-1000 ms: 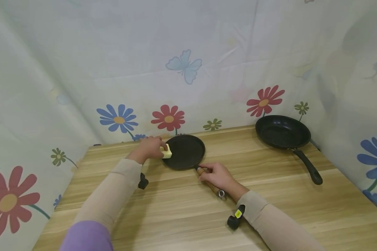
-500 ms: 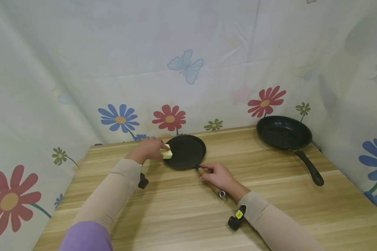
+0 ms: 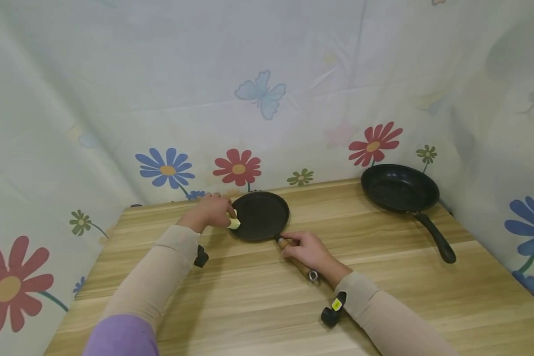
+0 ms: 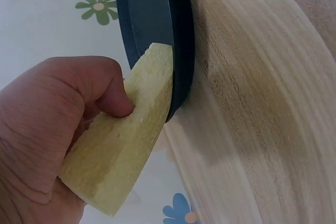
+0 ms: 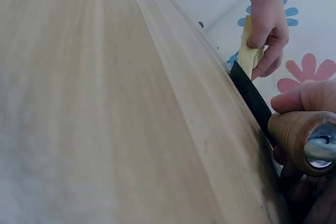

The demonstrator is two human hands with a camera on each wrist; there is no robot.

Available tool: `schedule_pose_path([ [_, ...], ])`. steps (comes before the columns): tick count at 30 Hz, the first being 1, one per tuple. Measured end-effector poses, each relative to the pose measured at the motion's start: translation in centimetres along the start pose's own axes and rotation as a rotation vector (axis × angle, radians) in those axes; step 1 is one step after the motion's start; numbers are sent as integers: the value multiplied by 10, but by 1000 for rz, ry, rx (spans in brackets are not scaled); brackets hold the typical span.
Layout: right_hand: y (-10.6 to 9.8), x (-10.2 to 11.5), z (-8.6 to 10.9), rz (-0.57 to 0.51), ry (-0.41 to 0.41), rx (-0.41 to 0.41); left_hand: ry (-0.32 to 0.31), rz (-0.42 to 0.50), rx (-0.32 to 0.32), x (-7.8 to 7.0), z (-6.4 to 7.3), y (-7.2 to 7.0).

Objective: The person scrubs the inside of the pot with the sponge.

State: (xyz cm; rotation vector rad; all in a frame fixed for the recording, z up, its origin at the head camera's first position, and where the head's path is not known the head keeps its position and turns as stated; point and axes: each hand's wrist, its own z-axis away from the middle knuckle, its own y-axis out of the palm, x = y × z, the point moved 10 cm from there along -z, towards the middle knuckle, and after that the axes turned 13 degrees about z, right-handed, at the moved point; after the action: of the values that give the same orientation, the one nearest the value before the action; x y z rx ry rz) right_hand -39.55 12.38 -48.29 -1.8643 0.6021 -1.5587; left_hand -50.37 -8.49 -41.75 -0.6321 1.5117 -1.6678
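Observation:
My left hand [image 3: 212,211] pinches a pale yellow sponge [image 4: 123,137] between thumb and fingers. One end of the sponge sits inside the left rim of a small flat black pan [image 3: 262,216]. In the left wrist view the thumb presses into the sponge's face, and the other fingers are mostly hidden behind it. My right hand [image 3: 309,249] grips the pan's wooden handle [image 5: 296,135] close to where it joins the pan. A metal hanging ring [image 3: 313,276] shows at the handle's end. The pan lies on the wooden table.
A larger, deeper black frying pan [image 3: 400,188] stands at the table's back right, its black handle [image 3: 436,237] pointing toward the front right. The wood-grain table [image 3: 249,306] backs onto a flower-printed curtain [image 3: 196,113], which also hangs at both sides.
The sponge has tilted and shifted slightly along the pan's left rim, showing less of its face in the head view. The right hand stays on the handle; the pan has not moved.

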Motion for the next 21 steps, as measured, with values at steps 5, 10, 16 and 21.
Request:
schedule_pose_path([
  [5, 0, 2, 0, -2, 2, 0, -7, 19, 23, 0, 3, 2],
  [10, -2, 3, 1, -5, 3, -3, -6, 43, 42, -4, 4, 6],
  [16, -2, 2, 0, -8, 1, 2, -17, 49, 37, -13, 8, 7],
  [21, -1, 2, 0, -20, -2, 7, -11, 34, 36, -23, 13, 9],
])
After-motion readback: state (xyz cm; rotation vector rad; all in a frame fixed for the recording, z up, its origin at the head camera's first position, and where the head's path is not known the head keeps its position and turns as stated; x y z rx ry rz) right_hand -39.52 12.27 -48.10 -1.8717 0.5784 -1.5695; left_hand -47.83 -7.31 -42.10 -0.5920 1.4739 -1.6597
